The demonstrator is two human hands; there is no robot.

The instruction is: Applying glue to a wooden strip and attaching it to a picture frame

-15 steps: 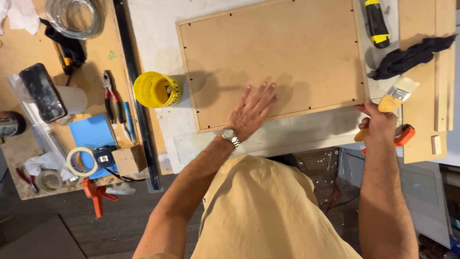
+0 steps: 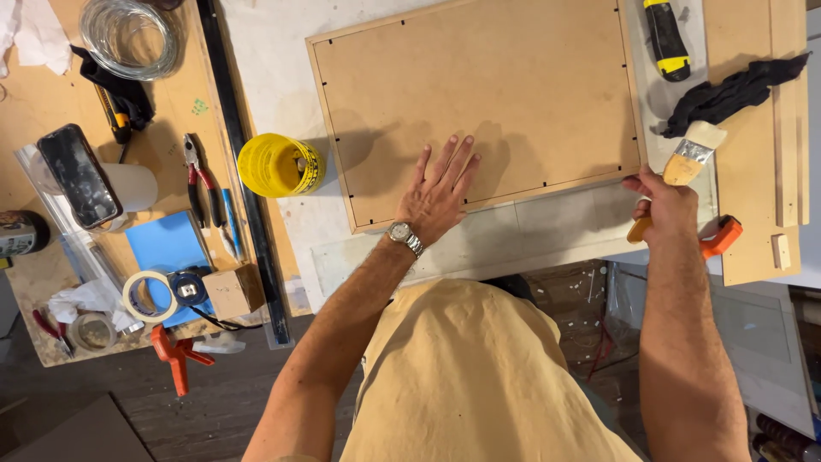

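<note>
**Ana:** Clutter first, far left: a coil of clear tubing [image 2: 130,36], red-handled pliers [image 2: 198,178], a blue pad [image 2: 174,248] and a yellow tape roll [image 2: 280,165] just left of the big piece.

**Ben:** And the big piece is a framed backing board [image 2: 479,94], lying flat, face down, in the middle of the white tabletop [image 2: 274,51], its near edge close to the person.

**Ana:** Left hand [image 2: 438,195] lies palm down on it near the near edge, fingers spread apart, gripping nothing, just pressing.

**Ben:** How would it handle, do you think?

**Ana:** Stiff, thin fibreboard in a wooden rim, I'd judge; light for its span but awkward. If glass sits under it, which I cannot see, it's fragile. Best held by the rim on two opposite long sides, not by the panel middle, which could flex.

**Ben:** Moving right: the right hand [image 2: 665,208] is at the board's near right corner, fingers closed around the wooden handle of a flat paintbrush [image 2: 688,161], bristles pointing far.

**Ana:** Just beyond, a black cloth [image 2: 727,92], a yellow-and-black utility knife [image 2: 666,38], and an orange clamp [image 2: 723,235] beside the wrist.
</note>
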